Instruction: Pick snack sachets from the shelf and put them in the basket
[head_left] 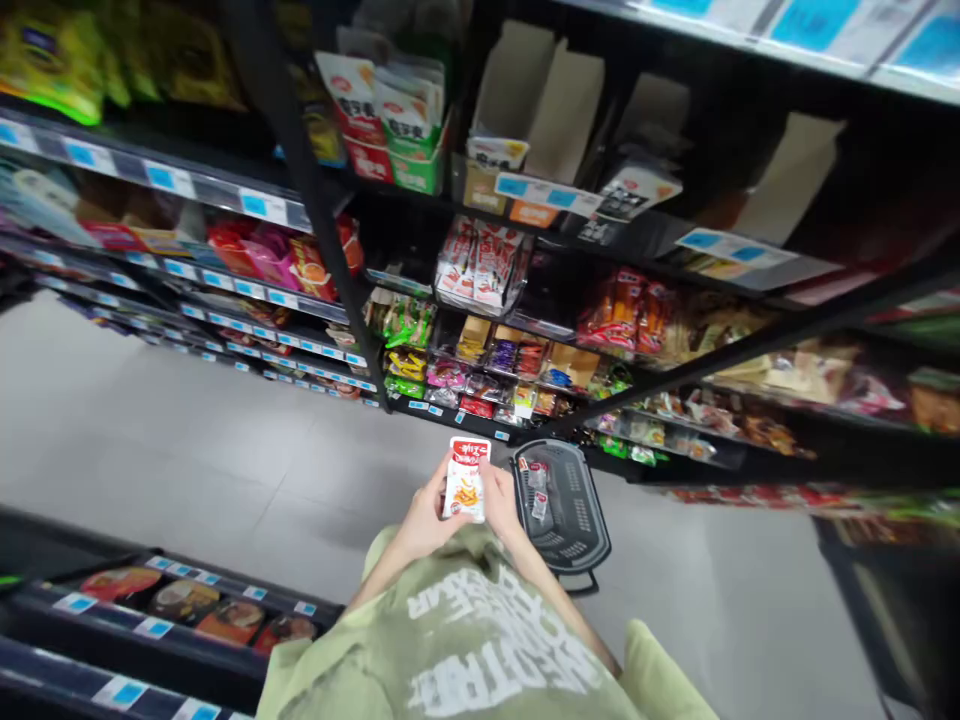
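Note:
A small white and red snack packet (466, 482) is held in front of my body, its printed face turned up toward me. My left hand (429, 518) grips its left and lower edge, the fingers partly behind it. From the other side my right hand (500, 494) holds the packet's right edge. On the floor just right of my hands is a dark grey shopping basket (585, 500), with a few small red and white packets (537, 490) lying at its left side.
Tall black shelves (345, 290) of packaged snacks, with blue and white price tags, rise ahead. Boxes of white, red and green packets (382, 125) stand on an upper shelf. Another low shelf (187, 620) is at the lower left. Grey tiled floor (225, 450) runs between.

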